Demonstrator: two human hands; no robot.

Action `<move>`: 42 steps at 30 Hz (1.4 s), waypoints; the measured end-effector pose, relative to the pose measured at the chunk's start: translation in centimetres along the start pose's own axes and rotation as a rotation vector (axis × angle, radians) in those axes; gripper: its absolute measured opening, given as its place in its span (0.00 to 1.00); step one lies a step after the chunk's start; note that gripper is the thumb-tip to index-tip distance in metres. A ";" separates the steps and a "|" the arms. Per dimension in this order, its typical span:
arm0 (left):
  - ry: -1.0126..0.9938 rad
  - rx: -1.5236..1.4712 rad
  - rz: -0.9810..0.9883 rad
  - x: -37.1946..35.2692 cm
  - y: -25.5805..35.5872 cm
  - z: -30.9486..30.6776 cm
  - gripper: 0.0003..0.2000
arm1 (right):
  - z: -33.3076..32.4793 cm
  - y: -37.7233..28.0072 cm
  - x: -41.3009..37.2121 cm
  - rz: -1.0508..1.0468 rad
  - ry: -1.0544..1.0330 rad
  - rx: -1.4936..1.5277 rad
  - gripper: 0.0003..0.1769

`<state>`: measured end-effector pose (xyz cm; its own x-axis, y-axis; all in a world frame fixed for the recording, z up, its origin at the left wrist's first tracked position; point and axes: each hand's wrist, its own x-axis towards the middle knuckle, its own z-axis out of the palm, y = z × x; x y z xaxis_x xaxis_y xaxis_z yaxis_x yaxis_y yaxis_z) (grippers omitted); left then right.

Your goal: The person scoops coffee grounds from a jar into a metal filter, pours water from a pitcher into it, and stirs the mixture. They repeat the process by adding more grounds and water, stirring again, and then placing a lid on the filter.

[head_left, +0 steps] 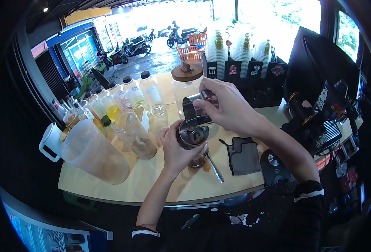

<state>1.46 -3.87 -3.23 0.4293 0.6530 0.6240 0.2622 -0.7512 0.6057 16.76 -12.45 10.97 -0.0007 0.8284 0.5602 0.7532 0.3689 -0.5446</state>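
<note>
My right hand (225, 101) grips a shiny metal pitcher (189, 110), tilted mouth-down over a dark, round-mouthed cup (192, 135). My left hand (178, 147) wraps around that cup from the left side, fingers curled about its upper wall. The pitcher's lip overlaps the cup's mouth in this view. Below the left fingers shows the cup's brownish lower part. Just right of the cup lies a metal spoon (214, 167) on the wooden counter (152, 189). Behind the hands stands a clear jar with a wooden lid (187, 72).
On the left stand a large frosted pitcher (94, 151), a clear tall container (134, 134) and several black-capped bottles (152, 94). A folded grey cloth (243, 156) lies right of the spoon. Stacked plastic cups (216, 54) fill a black holder behind. A coffee machine (315, 113) stands at right.
</note>
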 end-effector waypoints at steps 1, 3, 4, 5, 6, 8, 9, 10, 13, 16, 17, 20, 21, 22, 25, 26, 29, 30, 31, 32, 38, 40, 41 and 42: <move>-0.001 -0.007 -0.011 0.0 0.0 0.0 0.44 | 0.1 -0.1 0.0 0.000 0.000 0.000 0.11; -0.002 -0.014 -0.022 0.0 0.0 0.0 0.44 | 0.2 -0.3 0.0 -0.061 -0.001 -0.087 0.13; -0.008 -0.001 -0.035 0.1 0.1 -0.1 0.45 | 0.4 -0.2 0.0 -0.061 -0.001 -0.086 0.13; -0.015 0.012 -0.048 0.1 0.2 -0.1 0.45 | 0.6 0.0 0.0 -0.070 0.008 -0.087 0.13; -0.015 0.013 -0.049 0.1 0.1 -0.1 0.45 | 0.7 0.0 0.0 -0.080 0.015 -0.088 0.14; -0.010 0.042 -0.044 0.0 0.1 -0.2 0.45 | 0.5 -0.4 -0.1 -0.080 0.009 -0.102 0.14; -0.009 0.042 -0.045 0.0 0.1 -0.2 0.45 | 0.4 -0.6 -0.2 -0.078 0.004 -0.118 0.14; 0.014 0.013 -0.034 0.0 0.0 -0.2 0.44 | 0.4 -0.6 -0.3 -0.079 0.003 -0.118 0.14; 0.048 0.019 0.024 0.1 -0.1 -0.3 0.43 | 0.3 -0.7 -0.6 -0.088 0.006 -0.092 0.14; 0.061 0.057 0.092 0.2 -0.6 -0.4 0.44 | -0.1 -0.8 -0.9 -0.096 0.007 -0.129 0.14; 0.066 0.061 0.112 0.2 -0.7 -0.4 0.44 | -0.3 -0.8 -1.1 -0.091 0.009 -0.132 0.14; 0.069 0.087 0.132 0.3 -0.5 -0.8 0.42 | -0.7 -0.6 -1.5 -0.072 0.019 -0.116 0.13; 0.069 0.087 0.131 0.4 -0.4 -0.8 0.42 | -0.8 -0.5 -1.6 -0.057 0.028 -0.097 0.13; 0.063 0.093 0.145 0.4 -0.4 -0.9 0.42 | -0.8 -0.2 -1.7 -0.057 0.028 -0.097 0.13; 0.037 0.104 0.146 0.5 -0.5 -1.2 0.42 | -0.9 0.4 -1.9 -0.052 0.070 -0.077 0.13; 0.017 0.109 0.133 0.5 -0.5 -1.3 0.42 | -1.0 0.5 -1.9 -0.053 0.078 -0.116 0.13; 0.013 0.131 0.160 0.6 -0.6 -1.4 0.42 | -1.1 0.8 -1.8 -0.051 0.083 -0.160 0.13; 0.013 0.131 0.160 0.6 -0.6 -1.4 0.42 | -1.1 0.9 -1.8 -0.048 0.080 -0.165 0.13; 0.007 0.138 0.166 0.7 -0.5 -1.5 0.42 | -0.9 1.2 -1.8 -0.048 0.080 -0.165 0.13; 0.001 0.144 0.171 0.7 -0.4 -1.6 0.42 | -0.7 1.5 -1.7 -0.047 0.091 -0.130 0.13; 0.020 0.153 0.202 0.8 0.0 -1.8 0.41 | -0.5 1.7 -1.7 -0.064 0.093 -0.139 0.13; 0.024 0.164 0.205 0.8 0.0 -1.7 0.41 | -0.6 1.7 -1.7 -0.073 0.091 -0.169 0.13; 0.029 0.174 0.208 0.8 -0.1 -1.7 0.41 | -0.7 1.5 -1.7 -0.081 0.090 -0.210 0.13; 0.029 0.174 0.208 0.8 -0.1 -1.7 0.41 | -0.8 1.4 -1.7 -0.089 0.090 -0.252 0.13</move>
<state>0.30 -3.13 -1.89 0.4656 0.4833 0.7414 0.3168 -0.8732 0.3702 18.37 -13.66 9.74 -0.0245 0.7527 0.6579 0.8926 0.3128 -0.3247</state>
